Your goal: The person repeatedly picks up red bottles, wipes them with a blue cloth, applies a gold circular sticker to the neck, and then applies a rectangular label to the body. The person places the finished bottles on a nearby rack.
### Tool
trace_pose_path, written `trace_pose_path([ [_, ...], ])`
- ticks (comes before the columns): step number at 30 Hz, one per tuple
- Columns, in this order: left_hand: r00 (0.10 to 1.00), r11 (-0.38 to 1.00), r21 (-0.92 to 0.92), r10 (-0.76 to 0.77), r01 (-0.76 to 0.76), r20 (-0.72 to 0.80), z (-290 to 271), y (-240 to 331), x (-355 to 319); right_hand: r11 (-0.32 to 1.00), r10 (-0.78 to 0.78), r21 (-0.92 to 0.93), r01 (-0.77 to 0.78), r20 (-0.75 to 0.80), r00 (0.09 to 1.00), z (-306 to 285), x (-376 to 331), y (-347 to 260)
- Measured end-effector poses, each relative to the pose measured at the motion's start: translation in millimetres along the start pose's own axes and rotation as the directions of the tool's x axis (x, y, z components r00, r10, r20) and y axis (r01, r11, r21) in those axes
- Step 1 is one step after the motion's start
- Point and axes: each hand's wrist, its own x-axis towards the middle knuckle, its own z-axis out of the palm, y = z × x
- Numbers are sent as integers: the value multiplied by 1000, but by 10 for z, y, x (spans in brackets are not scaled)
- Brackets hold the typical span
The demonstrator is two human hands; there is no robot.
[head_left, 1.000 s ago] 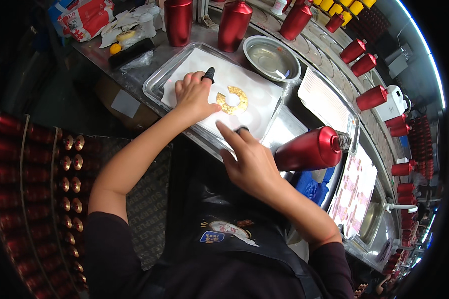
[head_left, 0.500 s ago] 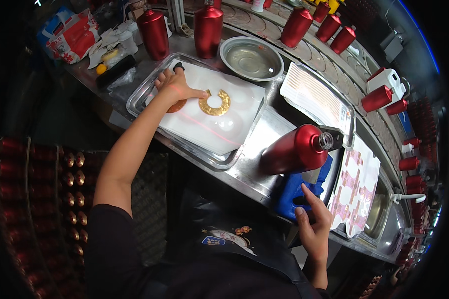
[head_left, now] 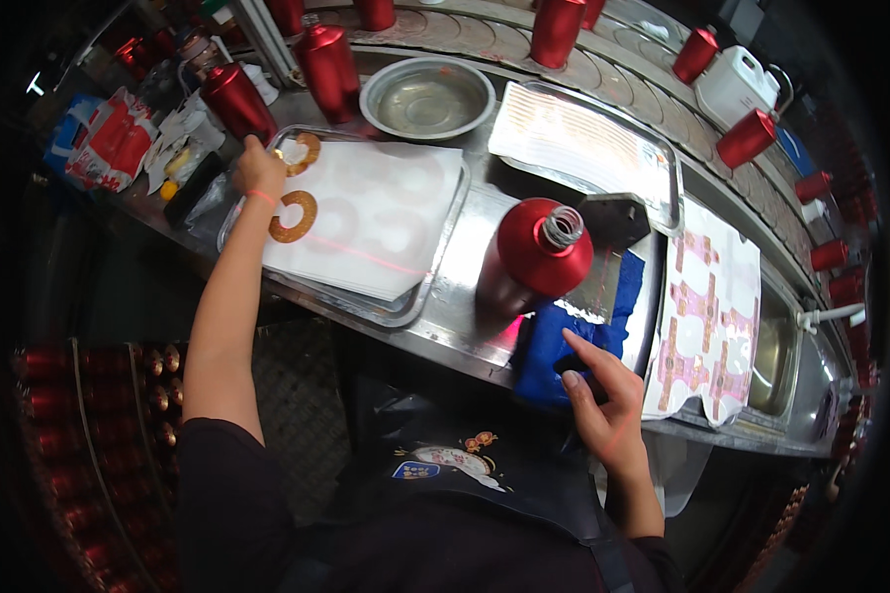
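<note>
Left hand (head_left: 260,172) beside gold arc (head_left: 312,151)

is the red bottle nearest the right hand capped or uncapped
Uncapped: the red bottle shows a bare, threaded neck, no cap over it.

Lettering showed, none clear enough to read

A red-and-white bag (head_left: 119,148) at ten o'clock bore large lettering, white on red, too blurred to make out. At six o'clock, a blue badge (head_left: 415,470) on the dark apron (head_left: 524,455) carried small pale characters, likewise illegible. Toward two o'clock, faint marks stood on a white jug (head_left: 737,84), too small to tell whether they were words.
</note>
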Motion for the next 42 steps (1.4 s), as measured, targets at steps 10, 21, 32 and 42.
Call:
trace_pose_path([
  [10,904,860,-291,426,-419,-42,-846,393,-660,939,66,317,-136,222,973,412,132,-115],
  [21,759,243,-925,528,294,380,-2222,815,-2441,214,214,841,-497,456,864,1056,100,-387],
  [32,806,-15,-953,538,302,248,-2204,1101,-3141,644,83,761,74,-165,983,314,177,-331],
  [42,857,-33,-961,463,274,229,-1623,1548,-2841,876,-134,454,166,-102,986,-147,1130,-30],
])
